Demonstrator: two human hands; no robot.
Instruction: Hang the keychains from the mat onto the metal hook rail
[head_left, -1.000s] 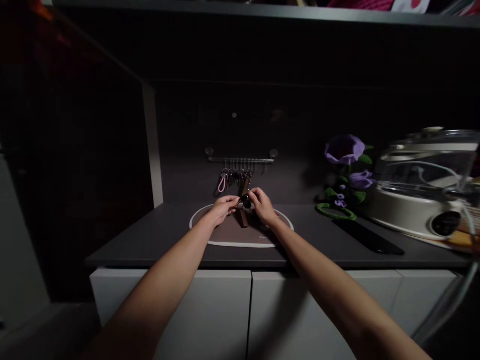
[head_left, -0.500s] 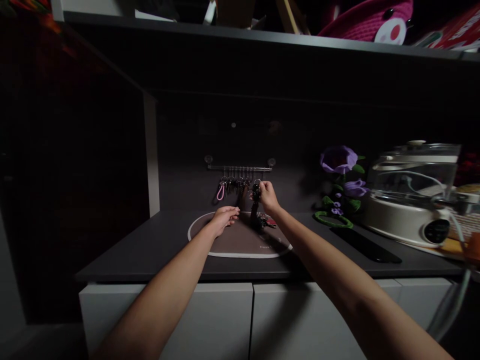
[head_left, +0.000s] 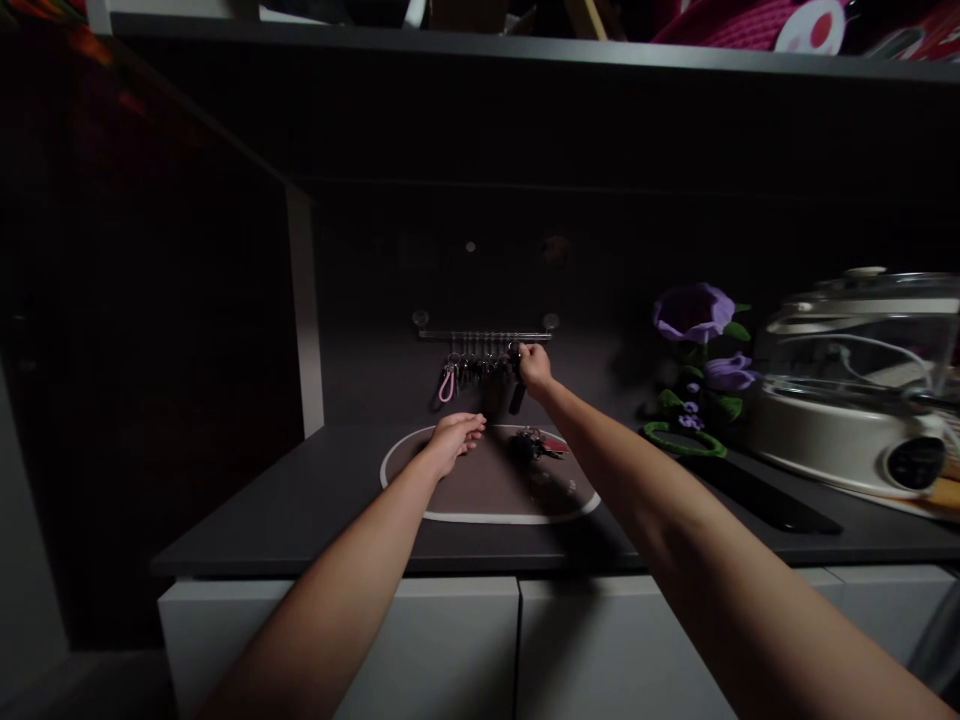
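Observation:
My right hand (head_left: 535, 368) is closed on a key ring with a dark fob (head_left: 517, 398) hanging from it, held up just under the right part of a clear hook rail (head_left: 484, 336). Several bunches of keys (head_left: 476, 370) hang from the rail's hooks, with a pink loop strap (head_left: 447, 384) at the left end. My left hand (head_left: 456, 442) hovers over the left part of a brown mat (head_left: 480, 492), its fingers loosely bent and nothing visible in them. On the mat lies another bunch of keys (head_left: 534, 444) with a red piece.
To the right stand purple knitted flowers (head_left: 694, 315), a dark flat phone-like slab (head_left: 765, 497) and a white appliance with a clear lid (head_left: 825, 440). A shelf (head_left: 450, 42) overhangs the dark counter (head_left: 315, 510). White cabinet doors (head_left: 442, 640) are below.
My right hand has lifted the key ring slightly, closer to the rail. My left hand has stayed nearly in place over the mat. The view has shifted a little.

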